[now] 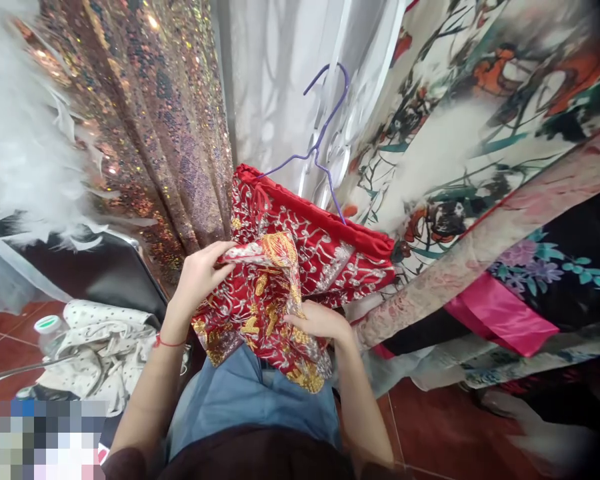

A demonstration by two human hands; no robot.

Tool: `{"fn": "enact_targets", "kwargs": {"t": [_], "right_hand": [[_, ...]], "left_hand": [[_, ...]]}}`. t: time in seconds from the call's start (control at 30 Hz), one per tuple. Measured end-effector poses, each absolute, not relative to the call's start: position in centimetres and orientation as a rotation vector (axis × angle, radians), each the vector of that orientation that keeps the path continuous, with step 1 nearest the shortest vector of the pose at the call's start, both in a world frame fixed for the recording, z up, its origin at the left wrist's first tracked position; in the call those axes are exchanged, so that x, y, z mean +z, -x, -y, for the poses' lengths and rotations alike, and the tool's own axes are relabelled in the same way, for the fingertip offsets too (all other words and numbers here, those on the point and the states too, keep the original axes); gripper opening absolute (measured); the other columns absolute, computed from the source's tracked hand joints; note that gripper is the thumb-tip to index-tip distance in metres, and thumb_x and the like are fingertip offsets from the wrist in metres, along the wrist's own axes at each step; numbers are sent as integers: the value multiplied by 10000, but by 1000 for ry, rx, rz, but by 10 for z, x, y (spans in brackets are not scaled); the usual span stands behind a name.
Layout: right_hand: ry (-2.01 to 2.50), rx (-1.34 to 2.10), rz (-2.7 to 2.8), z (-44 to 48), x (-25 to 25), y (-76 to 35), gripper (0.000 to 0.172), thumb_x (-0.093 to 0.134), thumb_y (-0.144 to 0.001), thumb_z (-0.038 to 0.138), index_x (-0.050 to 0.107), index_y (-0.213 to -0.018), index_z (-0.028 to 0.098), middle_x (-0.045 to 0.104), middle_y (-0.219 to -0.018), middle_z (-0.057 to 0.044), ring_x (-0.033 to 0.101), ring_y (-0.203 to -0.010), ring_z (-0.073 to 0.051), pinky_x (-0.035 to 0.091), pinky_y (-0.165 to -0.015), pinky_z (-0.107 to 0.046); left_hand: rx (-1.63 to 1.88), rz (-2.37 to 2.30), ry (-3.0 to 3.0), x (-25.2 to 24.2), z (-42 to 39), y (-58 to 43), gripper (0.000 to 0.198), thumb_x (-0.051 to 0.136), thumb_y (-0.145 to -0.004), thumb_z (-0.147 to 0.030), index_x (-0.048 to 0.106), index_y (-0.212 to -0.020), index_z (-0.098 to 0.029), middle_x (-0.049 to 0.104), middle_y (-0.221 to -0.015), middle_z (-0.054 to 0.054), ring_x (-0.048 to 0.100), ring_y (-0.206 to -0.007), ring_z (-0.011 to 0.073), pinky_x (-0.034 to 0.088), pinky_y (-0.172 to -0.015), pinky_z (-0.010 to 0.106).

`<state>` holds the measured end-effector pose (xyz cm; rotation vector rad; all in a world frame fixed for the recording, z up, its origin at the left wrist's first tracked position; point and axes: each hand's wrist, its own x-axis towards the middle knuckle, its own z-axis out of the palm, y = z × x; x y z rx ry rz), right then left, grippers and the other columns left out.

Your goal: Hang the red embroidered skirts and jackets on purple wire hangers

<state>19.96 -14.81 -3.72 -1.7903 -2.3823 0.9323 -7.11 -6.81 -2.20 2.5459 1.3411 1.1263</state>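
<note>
A red garment with silver and gold embroidery (pixel 325 250) hangs by its gathered waistband from a purple hanger (pixel 316 150). Its lower part spreads over my lap in folds. My left hand (pixel 205 270) pinches a raised fold of the embroidered cloth between thumb and fingers. Lower and to the right, my right hand (pixel 320 321) is closed on another edge of the same garment. The fingertips of the right hand are partly hidden by cloth. The hanger's hook stands free in front of a white curtain-like fabric.
Sequinned gold cloth (pixel 155 100) and white feathers (pixel 35 133) hang at the left. Printed fabric (pixel 460 153) and a black flowered garment (pixel 545 267) hang at the right. Dotted white cloth (pixel 105 340) and a bottle (pixel 50 330) are at the lower left. The floor (pixel 420 427) is red tile.
</note>
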Motion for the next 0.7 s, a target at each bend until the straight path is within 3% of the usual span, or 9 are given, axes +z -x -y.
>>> {"fn": "enact_targets", "kwargs": {"t": [0.13,0.2,0.3,0.4,0.47,0.6,0.7], "right_hand": [[1355,1146,2207,163,12,-204,501,506,-915,551,493,-586,173,475,-554,38,414,-521,-72,343,-525,-221],[1288,1260,2019,168,41,-202,488,556,-877,592,536,-631,171,529,-600,36,457,-541,-76,370,-521,-219],[1149,1344,1924,167,64,-200,374,692,-796,546,678,-888,184,691,-843,3,616,-721,-122,489,-657,-240],[1199,1332,2014,155,51,-211,449,750,-748,512,705,-1075,207,731,-1023,-27,669,-899,-184,524,-826,-298],[1331,1202,1980,142,30,-222,423,713,-776,524,722,-1036,190,737,-1008,-47,668,-904,-207,520,-845,-327],[1437,731,1722,118,2,-237,375,637,-822,527,705,-875,163,715,-868,-52,627,-797,-201,504,-795,-341],[1213,787,1661,118,7,-236,358,618,-841,509,701,-998,198,707,-905,-29,624,-848,-190,506,-817,-326]], "left_hand": [[1451,-1553,-2425,0,58,68,200,580,-762,-175,689,-926,-212,723,-902,21,662,-837,200,486,-741,291],[1686,-1470,-2322,16,52,62,219,530,-717,-98,679,-832,-210,696,-813,2,629,-774,169,466,-715,278],[2002,-1254,-2091,43,45,57,251,480,-668,-42,663,-750,-192,655,-732,-9,582,-696,133,432,-664,265],[2162,-1145,-1933,66,42,58,218,492,-655,-24,641,-699,-177,599,-662,-27,511,-622,101,375,-605,258],[2187,-1161,-1936,74,39,60,198,514,-649,-15,619,-672,-180,562,-633,-34,473,-603,95,362,-599,264],[2114,-1316,-2062,71,28,60,182,571,-678,-37,611,-640,-210,618,-759,11,568,-848,168,438,-852,355],[2067,-1325,-2030,64,18,63,159,581,-694,-73,607,-629,-216,666,-898,27,587,-1009,194,413,-1005,402]]}}
